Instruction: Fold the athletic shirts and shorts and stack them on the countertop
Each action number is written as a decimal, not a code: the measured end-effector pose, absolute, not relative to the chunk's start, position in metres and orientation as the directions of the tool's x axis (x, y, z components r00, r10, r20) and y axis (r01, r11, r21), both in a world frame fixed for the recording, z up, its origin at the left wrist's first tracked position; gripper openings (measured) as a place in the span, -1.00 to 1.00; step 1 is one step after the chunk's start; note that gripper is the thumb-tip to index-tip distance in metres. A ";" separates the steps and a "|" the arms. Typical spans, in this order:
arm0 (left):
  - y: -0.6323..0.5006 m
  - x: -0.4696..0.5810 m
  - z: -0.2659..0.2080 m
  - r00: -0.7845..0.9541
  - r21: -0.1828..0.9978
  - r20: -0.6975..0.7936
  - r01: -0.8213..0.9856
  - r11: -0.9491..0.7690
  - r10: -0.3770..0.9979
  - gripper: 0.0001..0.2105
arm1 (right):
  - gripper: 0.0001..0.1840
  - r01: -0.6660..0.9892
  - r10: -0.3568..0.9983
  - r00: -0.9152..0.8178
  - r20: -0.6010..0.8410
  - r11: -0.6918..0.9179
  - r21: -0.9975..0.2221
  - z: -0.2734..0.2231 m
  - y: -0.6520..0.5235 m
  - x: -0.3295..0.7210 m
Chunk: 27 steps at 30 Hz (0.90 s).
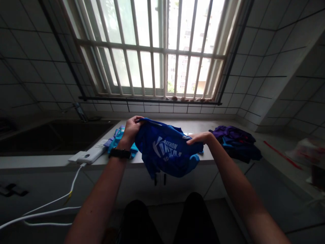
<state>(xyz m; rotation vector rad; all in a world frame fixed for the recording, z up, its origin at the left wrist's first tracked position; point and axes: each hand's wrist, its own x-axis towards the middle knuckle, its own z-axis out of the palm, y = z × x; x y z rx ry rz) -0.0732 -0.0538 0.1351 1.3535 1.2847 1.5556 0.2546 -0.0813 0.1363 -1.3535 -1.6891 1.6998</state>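
Countertop (215, 122) below, blue garment (167, 147) between fingers (195, 137).

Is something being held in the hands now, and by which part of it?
Yes, a blue printed cloth: the left hand grips its upper left edge, the right hand its upper right part.

Blue garment (162, 164): I log it as gripped at its upper left and right, cloth slack and folded between. On my remote feed I read MARATHON in white lettering (169, 145); creases distort the larger characters below. It hangs before the white countertop (203, 124), lower edge uneven; I cannot tell whether its back touches.
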 end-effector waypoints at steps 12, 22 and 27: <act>-0.027 -0.062 0.127 -0.254 0.751 0.429 0.634 -0.186 0.867 -0.85 | -0.83 0.254 0.917 -0.307 -0.256 -0.181 -0.950 0.089 -0.051 0.239; -0.003 -0.047 0.086 0.012 0.755 0.336 0.594 -0.277 0.942 -0.34 | -0.72 0.643 0.919 0.310 0.243 -0.014 -0.766 0.065 -0.014 0.245; -0.013 -0.042 0.054 0.297 0.508 0.237 0.774 -0.378 0.925 -0.23 | -0.54 0.718 0.999 0.036 0.031 -0.005 -0.696 0.062 -0.021 0.260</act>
